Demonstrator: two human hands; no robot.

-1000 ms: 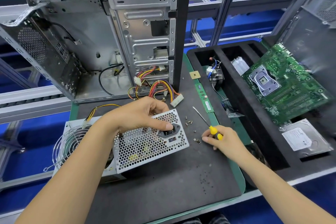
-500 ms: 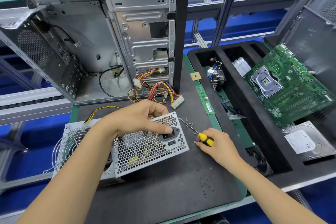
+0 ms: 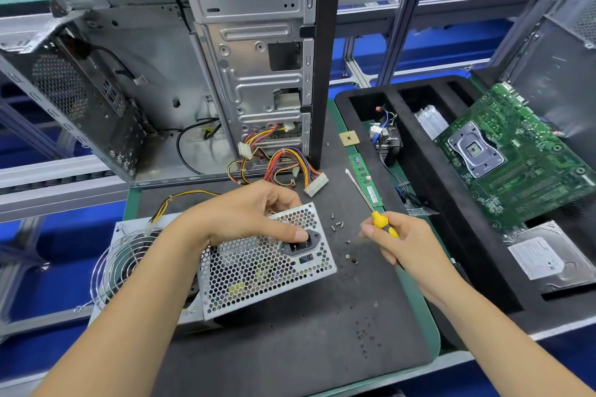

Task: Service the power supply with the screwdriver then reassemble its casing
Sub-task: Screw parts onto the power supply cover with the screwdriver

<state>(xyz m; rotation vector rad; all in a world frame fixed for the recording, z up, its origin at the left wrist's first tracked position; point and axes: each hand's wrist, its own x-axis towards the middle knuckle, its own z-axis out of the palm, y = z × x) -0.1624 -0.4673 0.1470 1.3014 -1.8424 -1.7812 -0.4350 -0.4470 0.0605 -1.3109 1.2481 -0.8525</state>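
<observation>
Crowding the far edge of the tabletop (image 3: 290,348), an open computer case (image 3: 225,74) of bare stamped steel stands upright, and a bundle of coloured wires (image 3: 283,164) spills from it toward the power supply (image 3: 264,264), ending in a white connector (image 3: 316,184). Along the right edge sits a black foam tray (image 3: 451,203) holding a finned cooler (image 3: 387,142), a green motherboard (image 3: 516,164) and a hard drive (image 3: 548,261); a narrow green memory stick (image 3: 367,184) and a small square chip (image 3: 347,138) lie just beside the tray. Loose screws (image 3: 337,226) are scattered on the dark mat between the two hands. The power supply, a grey metal box with a honeycomb-perforated panel and a round wire fan guard (image 3: 119,267), lies near the left edge, tilted up. The left hand (image 3: 245,216) rests on top of it, thumb pressed by the black socket and fingers curled over the far edge, grasping the box. The right hand (image 3: 406,245), apart from the box, has its grip closed around the yellow handle of the screwdriver (image 3: 380,221), whose thin steel shaft points away toward the memory stick.
</observation>
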